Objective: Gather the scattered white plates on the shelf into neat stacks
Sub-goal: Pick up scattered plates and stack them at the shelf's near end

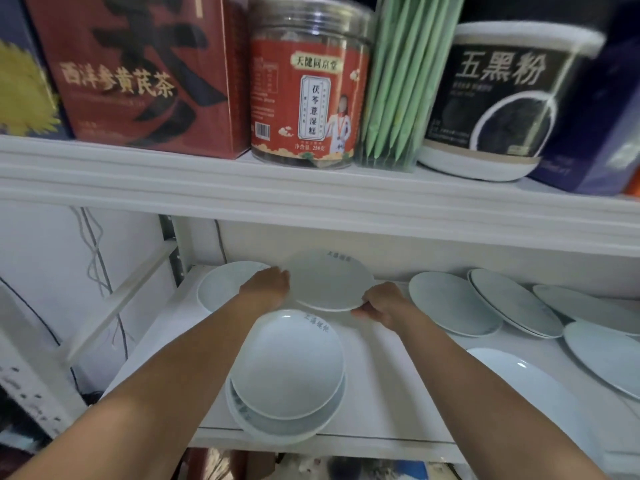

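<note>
White lower shelf board (388, 386) carries scattered round white ceramic plates (453, 303); white upper shelf (207, 174) holds a red carton (138, 71) and black tub (498, 98). Behind the front-centre plate stack (287, 368), one white plate (329, 282) sits tilted, left hand (268, 284) and right hand (381, 303) gripping opposite rims.

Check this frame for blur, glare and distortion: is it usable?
Head view: distortion bows the shelf edge; head view: blur smears the right side, worst on the tub and blue box; head view: soft even light, a glare spot on the lower-right plate; held plate, left hand and right hand read clearly.
</note>
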